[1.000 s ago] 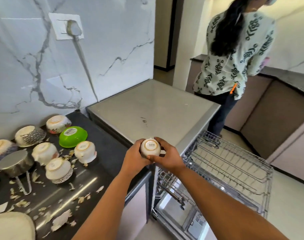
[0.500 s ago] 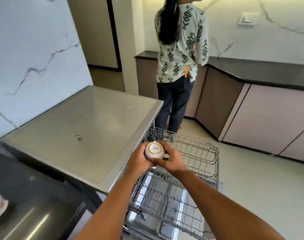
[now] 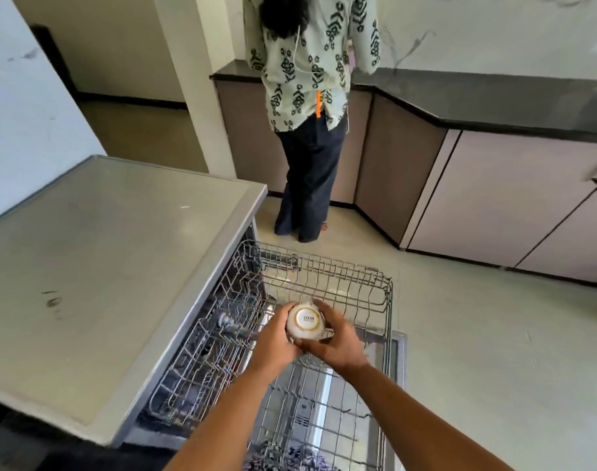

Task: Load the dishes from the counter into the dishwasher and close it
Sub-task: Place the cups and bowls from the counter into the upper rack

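Glossy ceramic-looking cup (image 3: 305,321); wire rack (image 3: 327,280).

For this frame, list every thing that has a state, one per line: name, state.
Cup: upside down, base up, held over the upper rack.
Left hand: gripping the cup.
Right hand: gripping the cup.
Upper rack: pulled out, no dishes seen in it.
Dishwasher door: open, folded down.
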